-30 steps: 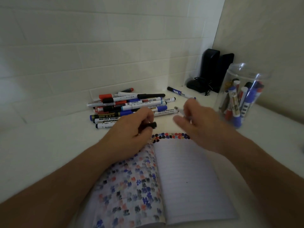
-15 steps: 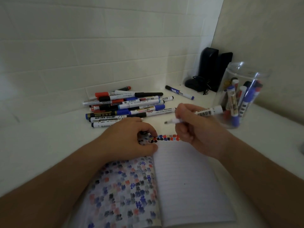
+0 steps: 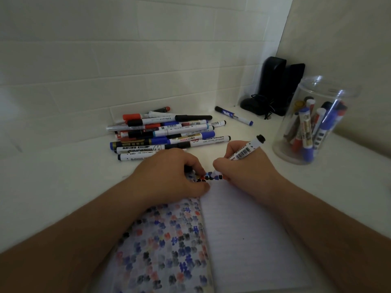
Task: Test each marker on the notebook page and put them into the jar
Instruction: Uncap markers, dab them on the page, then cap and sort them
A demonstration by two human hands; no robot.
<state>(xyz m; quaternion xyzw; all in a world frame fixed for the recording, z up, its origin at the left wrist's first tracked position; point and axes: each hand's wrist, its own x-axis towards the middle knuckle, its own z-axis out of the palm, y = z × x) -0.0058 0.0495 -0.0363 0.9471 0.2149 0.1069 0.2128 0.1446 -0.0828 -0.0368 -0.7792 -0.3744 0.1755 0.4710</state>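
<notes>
An open notebook [image 3: 243,233] lies in front of me, its left page full of colour blots and a row of blots along the top of the right page. My right hand [image 3: 243,168] grips a white marker [image 3: 246,150] with a black end, tip down on that row. My left hand [image 3: 171,174] rests curled on the notebook's top edge and pinches a small dark cap, mostly hidden. A clear jar [image 3: 313,121] with several markers stands at the right. A pile of markers [image 3: 165,134] lies behind the notebook.
A single blue-capped marker [image 3: 233,118] lies apart near the back corner. Two black speakers [image 3: 275,85] with a cable stand in the corner behind the jar. Tiled walls close the back and right sides of the white counter [image 3: 53,176].
My right hand took up the white marker, brought it down and set its tip on the row of blots. My left hand moved to the notebook's top edge with the cap.
</notes>
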